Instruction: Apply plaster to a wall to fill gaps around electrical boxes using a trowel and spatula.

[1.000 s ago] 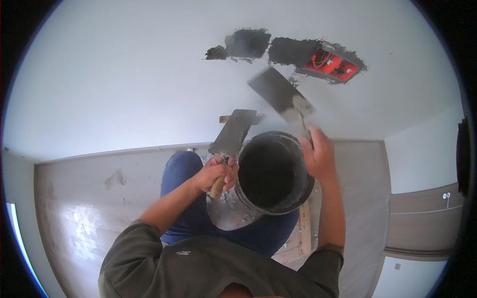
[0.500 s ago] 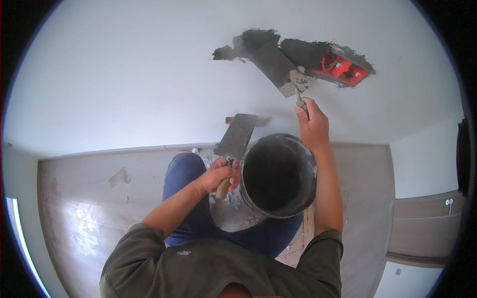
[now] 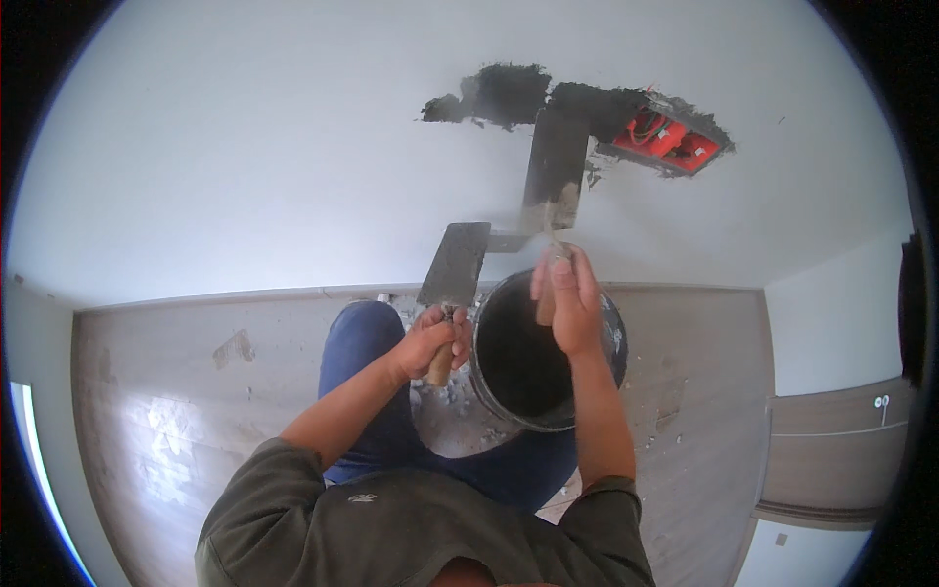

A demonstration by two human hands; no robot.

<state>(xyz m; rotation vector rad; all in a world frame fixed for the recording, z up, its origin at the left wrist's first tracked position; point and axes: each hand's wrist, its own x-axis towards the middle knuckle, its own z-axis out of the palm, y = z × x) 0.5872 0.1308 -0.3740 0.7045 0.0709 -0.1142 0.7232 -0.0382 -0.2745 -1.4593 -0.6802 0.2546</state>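
two trowels (image 3: 456, 262) (image 3: 556, 161), one bucket (image 3: 615, 342), one red-lined wall opening (image 3: 671, 139) (wires (image 3: 641, 127) inside too tangled to count)

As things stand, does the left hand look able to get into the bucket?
Probably yes: the left hand is beside the bucket, whose left part looks uncovered; the right hand hides mainly the right side. The left hand's trowel might hinder.
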